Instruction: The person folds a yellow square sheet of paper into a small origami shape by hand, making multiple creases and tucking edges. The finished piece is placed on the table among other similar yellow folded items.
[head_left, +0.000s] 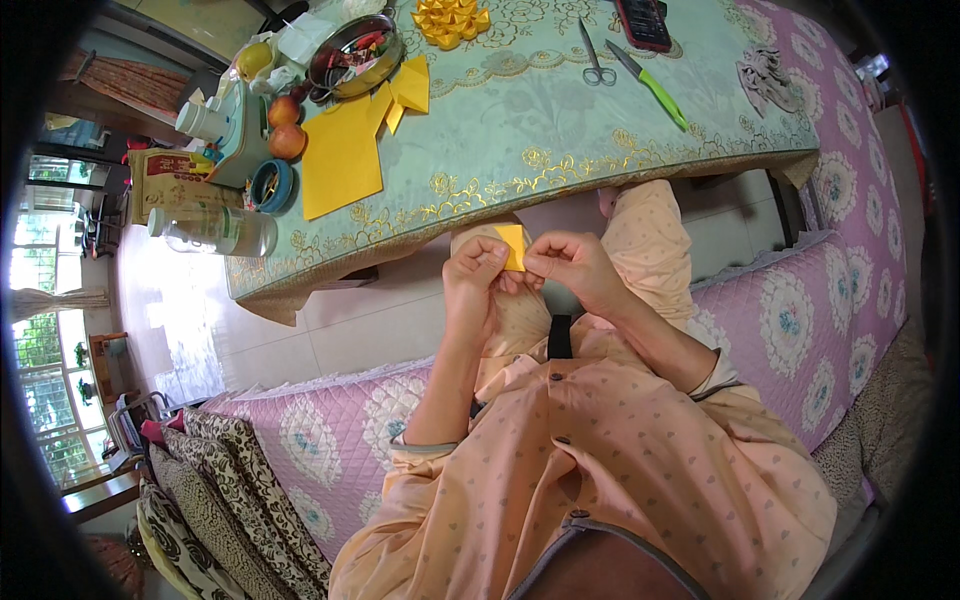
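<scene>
A small folded piece of yellow paper (515, 241) is held up between both hands, above my lap and just off the table's near edge. My left hand (478, 264) pinches its left side with thumb and fingers. At its lower right, the thumb and index finger of my right hand (564, 257) grip the edge. On the table, flat yellow paper sheets (342, 161) lie to the left. Folded yellow paper pieces (409, 86) rest at their upper right corner. Farther back sits a cluster of joined folded yellow paper units (450, 22).
Scissors (596, 67), a green-handled knife (651, 88), a phone (643, 24) and a crumpled cloth (766, 81) lie on the covered table (510, 135). A metal bowl (356, 56), apples (286, 140), a blue round container (271, 185) and a plastic bottle (217, 231) crowd its left end.
</scene>
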